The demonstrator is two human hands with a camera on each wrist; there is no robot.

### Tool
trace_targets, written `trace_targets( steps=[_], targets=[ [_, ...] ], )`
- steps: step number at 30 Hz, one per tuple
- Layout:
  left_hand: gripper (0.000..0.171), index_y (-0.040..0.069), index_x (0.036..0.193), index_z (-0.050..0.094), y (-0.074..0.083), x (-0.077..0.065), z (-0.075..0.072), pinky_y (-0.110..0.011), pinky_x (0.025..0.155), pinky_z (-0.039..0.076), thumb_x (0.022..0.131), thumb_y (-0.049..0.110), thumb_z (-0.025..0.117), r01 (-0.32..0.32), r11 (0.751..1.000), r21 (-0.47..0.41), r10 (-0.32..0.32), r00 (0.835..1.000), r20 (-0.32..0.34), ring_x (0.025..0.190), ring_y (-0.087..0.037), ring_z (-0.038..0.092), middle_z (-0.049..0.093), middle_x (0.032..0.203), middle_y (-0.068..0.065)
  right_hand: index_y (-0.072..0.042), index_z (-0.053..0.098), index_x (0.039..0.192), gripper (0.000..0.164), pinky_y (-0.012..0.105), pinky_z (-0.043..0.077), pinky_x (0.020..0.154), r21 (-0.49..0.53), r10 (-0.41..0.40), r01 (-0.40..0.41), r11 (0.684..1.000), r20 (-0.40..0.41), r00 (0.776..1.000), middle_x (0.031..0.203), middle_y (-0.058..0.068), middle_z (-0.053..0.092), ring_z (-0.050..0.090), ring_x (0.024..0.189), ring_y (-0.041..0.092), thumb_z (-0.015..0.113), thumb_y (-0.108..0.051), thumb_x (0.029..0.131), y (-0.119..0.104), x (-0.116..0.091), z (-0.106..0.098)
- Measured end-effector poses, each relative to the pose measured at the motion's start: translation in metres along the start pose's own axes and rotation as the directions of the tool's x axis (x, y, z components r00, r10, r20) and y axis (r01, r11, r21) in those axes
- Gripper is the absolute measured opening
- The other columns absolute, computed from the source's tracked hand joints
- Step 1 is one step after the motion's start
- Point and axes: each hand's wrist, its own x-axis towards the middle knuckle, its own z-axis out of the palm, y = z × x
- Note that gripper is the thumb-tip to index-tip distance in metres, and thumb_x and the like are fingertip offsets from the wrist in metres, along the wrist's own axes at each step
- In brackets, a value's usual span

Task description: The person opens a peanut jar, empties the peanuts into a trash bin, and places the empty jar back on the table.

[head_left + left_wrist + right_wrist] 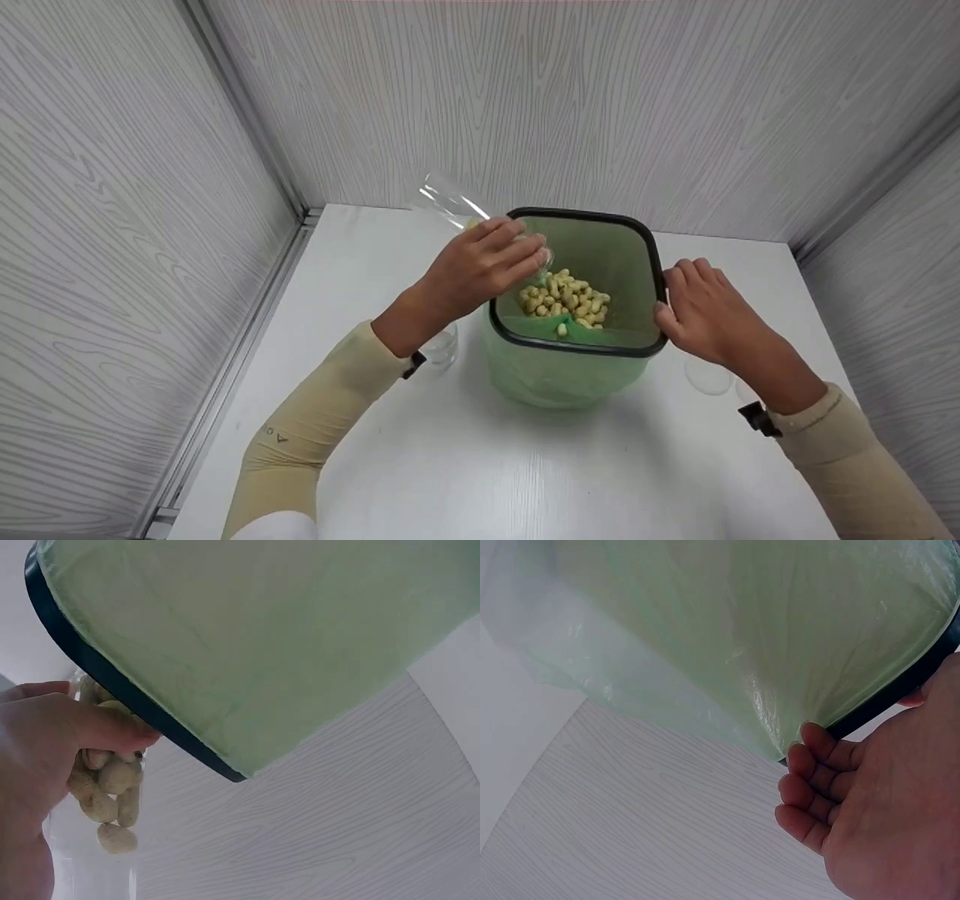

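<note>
My left hand (484,262) grips a clear plastic jar (454,201), tilted so its mouth end lies over the left rim of a bin. Unshelled peanuts (112,780) sit inside the jar, around my fingers in the left wrist view. The bin (574,346) has a black rim and a pale green bag lining. A heap of peanuts (566,296) lies inside it, with one peanut on a fold of the bag near the front. At the bin's right side, my right hand (705,311) holds the rim, its fingers curled at the corner in the right wrist view.
Another clear jar (441,346) stands on the white table (450,465), left of the bin and partly behind my left forearm. Clear round lids (708,375) lie to the right, near my right wrist. Grey wood-grain panels (480,105) enclose the table behind and at both sides.
</note>
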Motion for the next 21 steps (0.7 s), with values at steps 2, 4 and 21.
trace_targets(
  steps=[2, 4, 21],
  targets=[
    [0.024, 0.017, 0.115, 0.071, 0.002, -0.001, 0.000, -0.031, 0.096, 0.051, 0.099, 0.008, 0.056, 0.003, 1.000, -0.004, -0.003, 1.000, 0.001, 0.106, -0.020, 0.064, 0.072, 0.117, 0.002, 0.002, 0.044, 0.097, 0.026, 0.041, 0.031, 0.073, 0.003, 0.001, -0.001, 1.000, 0.004, 1.000, 0.090, 0.013, 0.045, 0.036, 0.082, 0.027, 0.040, -0.023, 0.095, 0.000, 0.000, 0.000],
    [0.024, 0.018, 0.115, 0.071, 0.002, -0.001, -0.001, -0.031, 0.097, 0.051, 0.098, 0.007, 0.057, 0.005, 1.000, 0.008, -0.005, 1.000, -0.004, 0.107, -0.020, 0.063, 0.071, 0.117, 0.002, 0.003, 0.045, 0.097, 0.026, 0.042, 0.032, 0.074, 0.006, 0.006, -0.006, 1.000, 0.009, 1.000, 0.091, 0.014, 0.046, 0.036, 0.083, 0.027, 0.039, -0.023, 0.095, 0.000, 0.000, 0.000],
    [0.025, 0.018, 0.116, 0.070, -0.008, 0.009, -0.012, -0.033, 0.096, 0.049, 0.096, 0.007, 0.060, 0.076, 0.996, 0.036, -0.074, 0.995, -0.062, 0.108, -0.021, 0.061, 0.070, 0.120, 0.002, 0.003, 0.045, 0.098, 0.027, 0.041, 0.030, 0.073, 0.019, 0.013, -0.014, 1.000, 0.025, 1.000, 0.093, 0.014, 0.046, 0.036, 0.084, 0.027, 0.039, -0.024, 0.096, 0.000, 0.002, 0.000]
  ],
)
